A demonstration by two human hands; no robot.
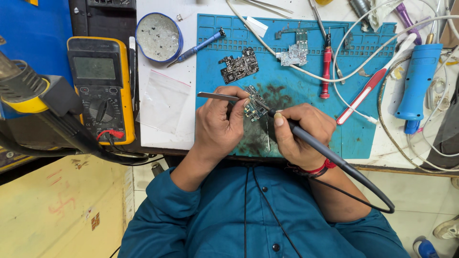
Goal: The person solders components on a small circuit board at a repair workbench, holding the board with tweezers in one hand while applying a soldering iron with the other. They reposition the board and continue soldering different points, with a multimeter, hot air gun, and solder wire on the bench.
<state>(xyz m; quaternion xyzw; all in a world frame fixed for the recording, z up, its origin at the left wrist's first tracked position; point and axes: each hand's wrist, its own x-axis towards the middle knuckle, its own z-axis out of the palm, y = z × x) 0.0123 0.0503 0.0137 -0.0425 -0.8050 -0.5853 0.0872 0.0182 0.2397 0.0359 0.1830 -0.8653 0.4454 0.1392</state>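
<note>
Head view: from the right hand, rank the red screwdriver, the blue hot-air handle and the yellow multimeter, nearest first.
Measured from the right hand:
1. Red screwdriver: just above the hand, on the blue mat.
2. Blue hot-air handle: farther out, off the mat's right edge.
3. Yellow multimeter: farthest, beyond the left hand, off the mat's left side.

Electronics repair workbench: blue silicone repair mat (363, 138) at centre, yellow digital multimeter (100, 88) at 9 o'clock, bare circuit boards (239, 67) at 12 o'clock, red precision screwdriver (325, 71) at 1 o'clock.
</note>
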